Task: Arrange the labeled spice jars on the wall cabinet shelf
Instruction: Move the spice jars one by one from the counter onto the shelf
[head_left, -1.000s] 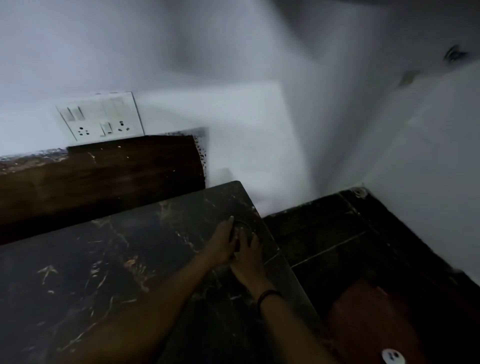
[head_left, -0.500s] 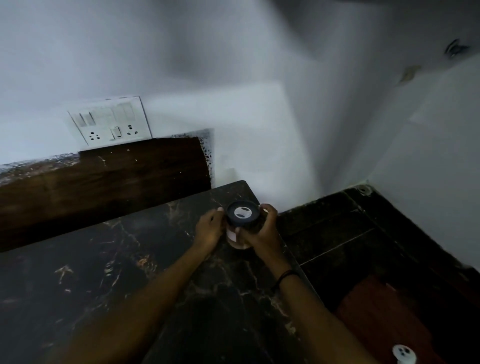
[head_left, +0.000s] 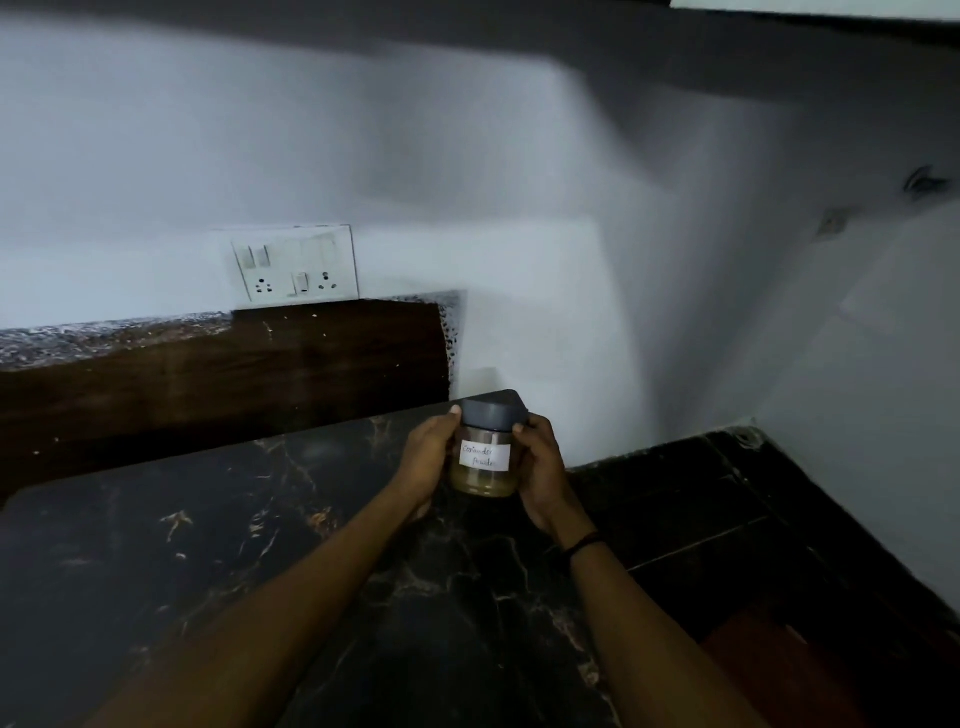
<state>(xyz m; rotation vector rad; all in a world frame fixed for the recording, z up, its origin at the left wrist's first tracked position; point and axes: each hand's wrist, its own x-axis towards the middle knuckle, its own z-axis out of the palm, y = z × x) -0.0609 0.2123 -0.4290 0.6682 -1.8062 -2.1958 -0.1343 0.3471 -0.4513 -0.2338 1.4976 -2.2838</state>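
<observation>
Both hands lifted a labelled spice jar above the counter's far right corner.

Over the dark marble counter, the left hand and right hand held the upright, grey-lidded coriander powder jar, fingers curled round its sides; beyond, a switch-and-socket plate sat on the white wall.

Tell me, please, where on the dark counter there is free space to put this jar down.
The marble counter lies bare left of the left hand, up to the wooden backsplash. Only the far right corner is crowded, where both hands, the right hand too, hold the spice jar.
</observation>
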